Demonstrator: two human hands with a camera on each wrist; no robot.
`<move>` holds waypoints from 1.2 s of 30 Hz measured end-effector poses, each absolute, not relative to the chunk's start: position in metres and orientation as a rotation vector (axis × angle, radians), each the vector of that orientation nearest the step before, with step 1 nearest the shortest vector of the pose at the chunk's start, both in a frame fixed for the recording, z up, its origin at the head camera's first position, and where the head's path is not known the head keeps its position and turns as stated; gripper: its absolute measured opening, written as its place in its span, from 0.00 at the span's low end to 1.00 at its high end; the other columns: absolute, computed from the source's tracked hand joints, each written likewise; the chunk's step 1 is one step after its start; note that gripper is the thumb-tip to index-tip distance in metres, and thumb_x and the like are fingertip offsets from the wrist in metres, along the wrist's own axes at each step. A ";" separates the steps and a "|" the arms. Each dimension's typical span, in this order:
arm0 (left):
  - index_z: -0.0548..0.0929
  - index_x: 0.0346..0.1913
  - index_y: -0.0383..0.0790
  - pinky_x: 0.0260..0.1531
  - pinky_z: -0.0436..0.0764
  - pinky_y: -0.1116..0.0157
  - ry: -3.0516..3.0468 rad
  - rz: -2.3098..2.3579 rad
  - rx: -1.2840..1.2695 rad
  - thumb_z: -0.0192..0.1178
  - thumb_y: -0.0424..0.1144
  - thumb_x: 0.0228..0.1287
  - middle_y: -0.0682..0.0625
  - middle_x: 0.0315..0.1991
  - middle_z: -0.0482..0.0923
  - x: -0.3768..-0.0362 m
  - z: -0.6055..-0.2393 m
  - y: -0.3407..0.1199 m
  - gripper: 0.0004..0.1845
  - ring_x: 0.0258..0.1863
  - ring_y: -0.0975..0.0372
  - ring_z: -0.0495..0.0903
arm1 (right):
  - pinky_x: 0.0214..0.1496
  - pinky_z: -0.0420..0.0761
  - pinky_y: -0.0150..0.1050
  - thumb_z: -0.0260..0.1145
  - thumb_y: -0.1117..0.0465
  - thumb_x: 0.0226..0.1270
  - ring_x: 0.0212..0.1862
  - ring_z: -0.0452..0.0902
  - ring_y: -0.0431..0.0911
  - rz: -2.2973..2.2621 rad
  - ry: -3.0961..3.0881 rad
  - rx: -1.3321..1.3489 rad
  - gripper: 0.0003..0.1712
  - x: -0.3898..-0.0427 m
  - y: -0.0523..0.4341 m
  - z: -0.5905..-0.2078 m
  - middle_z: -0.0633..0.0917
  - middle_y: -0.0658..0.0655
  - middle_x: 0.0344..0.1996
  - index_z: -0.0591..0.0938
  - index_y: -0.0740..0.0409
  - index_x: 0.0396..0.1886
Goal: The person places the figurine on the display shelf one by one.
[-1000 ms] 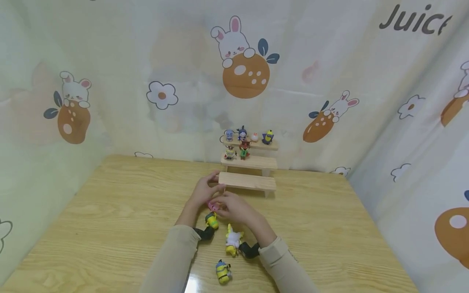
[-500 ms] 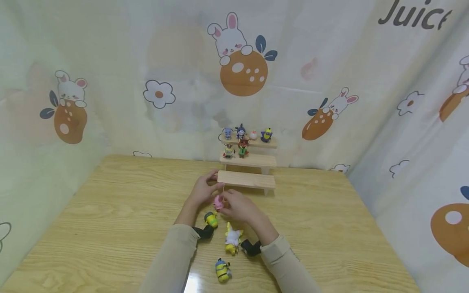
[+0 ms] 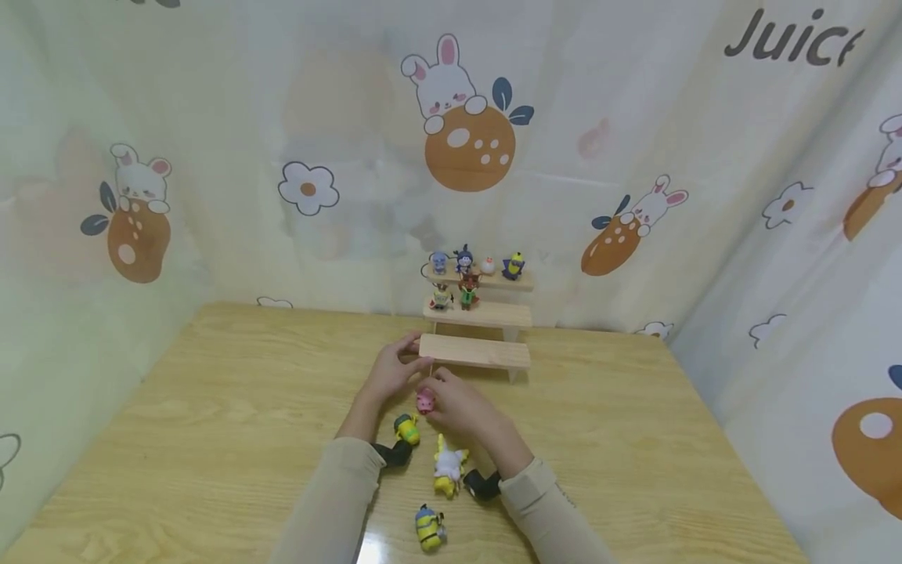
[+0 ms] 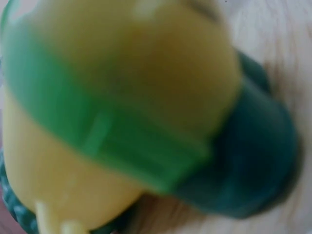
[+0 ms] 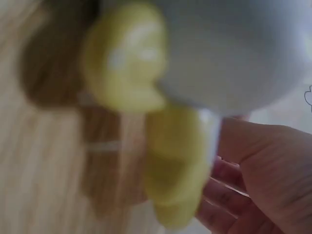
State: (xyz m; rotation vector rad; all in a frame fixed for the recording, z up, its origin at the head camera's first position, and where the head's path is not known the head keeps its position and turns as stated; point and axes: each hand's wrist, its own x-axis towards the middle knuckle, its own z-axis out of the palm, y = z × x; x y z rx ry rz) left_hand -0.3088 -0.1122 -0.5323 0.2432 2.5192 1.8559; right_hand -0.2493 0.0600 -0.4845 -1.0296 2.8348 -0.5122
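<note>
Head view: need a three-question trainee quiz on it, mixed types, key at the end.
1. Count: how many figures stand on the top shelf?

2. Multiple choice: which does the right hand hold?
a) white-and-yellow figure
b) pink figure
c) blue-capped yellow figure

3. True or false: the left hand is at the left end of the bottom shelf.

Key:
1. Four; the fox figure only overlaps that shelf in the picture and stands one level down.
2. b
3. True
</note>
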 end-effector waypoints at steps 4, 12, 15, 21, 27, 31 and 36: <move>0.68 0.68 0.45 0.62 0.70 0.51 2.523 1.873 0.240 0.67 0.51 0.55 0.43 0.54 0.78 -0.307 -0.532 -0.111 0.38 0.55 0.51 0.77 | 0.49 0.79 0.38 0.68 0.60 0.60 0.44 0.75 0.43 -0.536 2.876 -1.060 0.18 -0.250 0.057 -0.489 0.77 0.53 0.44 0.79 0.56 0.50; 0.67 0.69 0.44 0.60 0.73 0.52 2.510 1.877 0.250 0.67 0.52 0.55 0.44 0.53 0.79 -0.310 -0.536 -0.111 0.39 0.54 0.52 0.78 | 0.48 0.78 0.41 0.69 0.62 0.57 0.42 0.75 0.45 -0.591 2.881 -1.012 0.15 -0.254 0.072 -0.485 0.78 0.53 0.41 0.81 0.55 0.46; 0.66 0.69 0.44 0.59 0.74 0.53 2.508 1.875 0.243 0.67 0.50 0.56 0.44 0.53 0.79 -0.310 -0.535 -0.111 0.39 0.54 0.52 0.78 | 0.50 0.77 0.43 0.71 0.61 0.56 0.44 0.75 0.47 -0.564 2.888 -0.946 0.17 -0.255 0.081 -0.481 0.78 0.54 0.42 0.81 0.54 0.46; 0.66 0.69 0.42 0.61 0.71 0.52 2.539 1.862 0.250 0.67 0.48 0.57 0.43 0.52 0.80 -0.309 -0.534 -0.109 0.38 0.54 0.51 0.78 | 0.55 0.77 0.46 0.71 0.63 0.56 0.49 0.76 0.50 -0.531 2.846 -0.871 0.22 -0.254 0.093 -0.474 0.79 0.58 0.48 0.81 0.57 0.52; 0.66 0.69 0.42 0.62 0.69 0.51 2.532 1.851 0.248 0.68 0.48 0.56 0.43 0.52 0.80 -0.308 -0.534 -0.109 0.38 0.55 0.51 0.77 | 0.51 0.77 0.45 0.70 0.64 0.57 0.44 0.75 0.47 -0.527 2.821 -0.830 0.20 -0.252 0.096 -0.474 0.78 0.58 0.45 0.83 0.58 0.50; 0.66 0.69 0.43 0.62 0.69 0.51 2.528 1.850 0.247 0.68 0.49 0.55 0.43 0.53 0.79 -0.307 -0.533 -0.109 0.39 0.55 0.51 0.77 | 0.49 0.77 0.43 0.70 0.64 0.57 0.43 0.74 0.46 -0.526 2.828 -0.818 0.18 -0.251 0.095 -0.473 0.78 0.56 0.44 0.83 0.58 0.49; 0.66 0.69 0.44 0.62 0.70 0.51 2.531 1.842 0.232 0.68 0.50 0.55 0.43 0.53 0.79 -0.307 -0.532 -0.110 0.39 0.56 0.50 0.77 | 0.49 0.77 0.43 0.71 0.64 0.55 0.43 0.74 0.46 -0.533 2.843 -0.821 0.18 -0.251 0.096 -0.472 0.78 0.56 0.43 0.84 0.59 0.48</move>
